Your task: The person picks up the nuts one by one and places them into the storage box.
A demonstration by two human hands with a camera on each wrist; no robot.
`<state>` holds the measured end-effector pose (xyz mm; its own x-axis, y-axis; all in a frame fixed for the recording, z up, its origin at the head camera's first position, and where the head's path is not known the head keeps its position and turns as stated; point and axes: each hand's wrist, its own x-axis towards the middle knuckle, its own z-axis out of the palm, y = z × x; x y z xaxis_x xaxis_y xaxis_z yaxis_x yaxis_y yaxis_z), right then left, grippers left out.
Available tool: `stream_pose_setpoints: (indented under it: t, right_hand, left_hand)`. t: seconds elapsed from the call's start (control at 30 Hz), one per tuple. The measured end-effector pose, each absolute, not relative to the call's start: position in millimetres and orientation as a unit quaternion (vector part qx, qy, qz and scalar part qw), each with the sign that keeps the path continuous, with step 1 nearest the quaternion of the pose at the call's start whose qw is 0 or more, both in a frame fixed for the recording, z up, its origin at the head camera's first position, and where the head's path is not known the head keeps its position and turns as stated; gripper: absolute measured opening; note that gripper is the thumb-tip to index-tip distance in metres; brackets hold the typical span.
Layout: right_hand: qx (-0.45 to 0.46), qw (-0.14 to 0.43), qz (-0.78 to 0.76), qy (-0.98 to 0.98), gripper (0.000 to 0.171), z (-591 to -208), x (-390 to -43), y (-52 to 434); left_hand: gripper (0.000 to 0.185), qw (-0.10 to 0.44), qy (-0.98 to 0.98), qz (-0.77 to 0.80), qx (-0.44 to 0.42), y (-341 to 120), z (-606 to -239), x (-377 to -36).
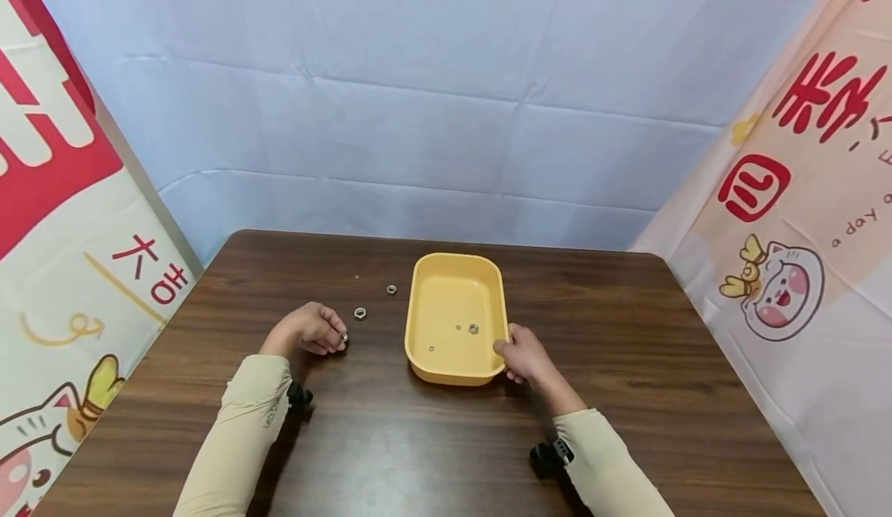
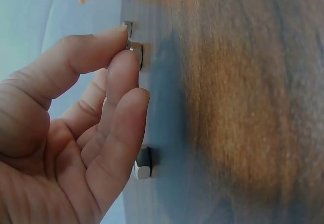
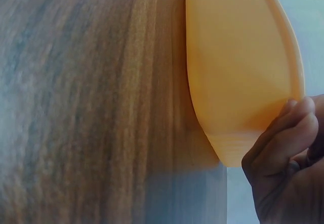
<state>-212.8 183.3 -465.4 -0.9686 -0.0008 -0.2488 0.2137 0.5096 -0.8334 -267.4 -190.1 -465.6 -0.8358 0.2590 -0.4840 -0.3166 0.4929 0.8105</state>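
My left hand [image 1: 315, 329] is low over the table, left of a yellow tray [image 1: 453, 378]. Its thumb and fingertips pinch a small metal nut [image 1: 344, 337], mostly covered by the fingers in the left wrist view. Just beyond that hand lie a hex nut [image 1: 360, 313], a second one [image 1: 392, 290] and a tiny one [image 1: 357, 277]. My right hand [image 1: 524, 354] grips the tray's right rim near the front corner, thumb over the edge and fingers beneath it outside. Inside the tray sit a larger nut [image 1: 474, 329] and two tiny nuts, one of them near the front [image 1: 431, 348].
The dark wooden table [image 1: 627, 331] holds the tray near its middle. A pale cloth [image 1: 418, 114] hangs behind the far edge. Printed banners stand at the left and right sides. Each wrist wears a small black camera.
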Motion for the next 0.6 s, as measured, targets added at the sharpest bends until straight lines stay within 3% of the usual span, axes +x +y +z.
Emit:
stream_pose_setpoints:
  t: [0.6]
  right_hand:
    - [0.062, 0.105, -0.483, 0.867, 0.007, -467.8, -212.1, 182.5]
  left_hand:
    - [0.018, 0.251, 0.819, 0.516, -0.014, -181.0, -459.9, -265.1]
